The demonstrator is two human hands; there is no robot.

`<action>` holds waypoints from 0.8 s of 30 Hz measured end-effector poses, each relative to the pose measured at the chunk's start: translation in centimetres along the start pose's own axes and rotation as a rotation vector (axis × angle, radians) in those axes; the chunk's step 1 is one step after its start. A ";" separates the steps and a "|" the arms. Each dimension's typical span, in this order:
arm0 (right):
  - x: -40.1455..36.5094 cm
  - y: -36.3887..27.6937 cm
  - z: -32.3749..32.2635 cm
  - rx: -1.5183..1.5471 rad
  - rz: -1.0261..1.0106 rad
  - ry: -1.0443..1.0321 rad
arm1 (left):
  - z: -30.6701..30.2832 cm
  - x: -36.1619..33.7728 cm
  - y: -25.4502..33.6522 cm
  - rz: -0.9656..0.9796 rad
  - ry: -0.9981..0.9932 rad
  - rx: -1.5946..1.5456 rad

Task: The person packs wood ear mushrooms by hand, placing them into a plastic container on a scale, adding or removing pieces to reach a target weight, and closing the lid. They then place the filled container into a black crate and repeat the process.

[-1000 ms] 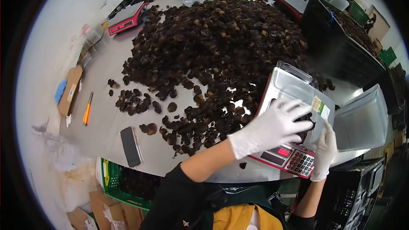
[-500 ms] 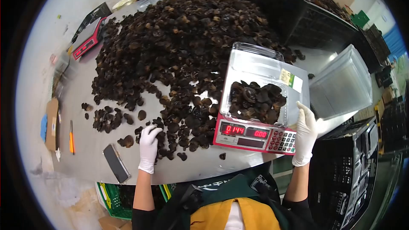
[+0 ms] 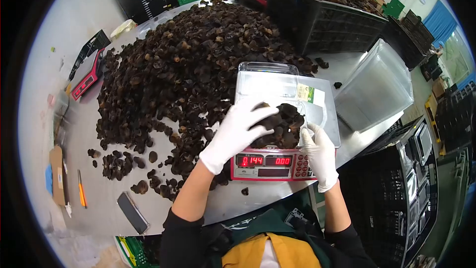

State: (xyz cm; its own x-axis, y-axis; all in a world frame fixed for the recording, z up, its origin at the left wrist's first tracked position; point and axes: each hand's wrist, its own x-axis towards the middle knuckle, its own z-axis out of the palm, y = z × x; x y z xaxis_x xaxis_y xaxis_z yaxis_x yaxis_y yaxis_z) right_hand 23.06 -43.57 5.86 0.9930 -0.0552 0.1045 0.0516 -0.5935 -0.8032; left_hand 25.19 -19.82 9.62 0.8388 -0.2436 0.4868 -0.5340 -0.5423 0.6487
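Observation:
A clear plastic clamshell box (image 3: 267, 77), lid folded back, sits on the red-edged digital scale (image 3: 327, 114). Dark wood ear mushrooms (image 3: 285, 131) fill its near half. My left hand (image 3: 238, 129), in a white glove, reaches over the box's left side with fingers spread at the mushrooms; it partly hides them. At the box's right edge, my gloved right hand (image 3: 321, 156) has its thumb and fingers closed around the rim. The scale's red display (image 3: 263, 161) reads 0.144 and 0.00.
A large heap of wood ear mushrooms (image 3: 188, 54) covers much of the steel table (image 3: 218, 208). Stacked clear boxes (image 3: 379, 89) stand right of the scale, with a black crate (image 3: 342, 30) behind. A phone (image 3: 133, 212), an orange cutter (image 3: 81, 188) and another scale (image 3: 89, 75) lie left.
My left hand has moved from the loose mushrooms on the table to the box on the scale. My right hand has shifted from the scale's right edge to the box's rim. The view has tilted.

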 end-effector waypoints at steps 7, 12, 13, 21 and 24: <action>-0.4 -0.2 -1.4 0.056 0.132 -0.005 | -1.4 0.5 -0.3 -0.077 -0.051 -0.216; -1.1 -0.9 -1.9 0.050 0.167 -0.011 | -3.0 -0.5 -1.6 -0.114 0.058 -0.061; -1.2 -1.4 -2.0 0.091 0.217 -0.034 | -3.0 -0.5 -1.8 -0.096 0.102 -0.053; -0.9 -2.4 -1.4 0.083 0.303 -0.126 | -0.2 -0.2 0.5 0.120 -0.207 0.135; -0.6 -1.3 -0.7 0.064 0.199 -0.097 | -0.5 -0.7 -0.3 0.092 -0.138 -0.006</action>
State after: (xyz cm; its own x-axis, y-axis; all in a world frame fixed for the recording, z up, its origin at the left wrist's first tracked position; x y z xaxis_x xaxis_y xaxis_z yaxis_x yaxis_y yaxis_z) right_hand 22.30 -43.39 7.25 0.9897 -0.0865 -0.1143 -0.1428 -0.5266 -0.8380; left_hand 24.72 -19.12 9.43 0.7929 -0.4006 0.4592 -0.6093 -0.5079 0.6089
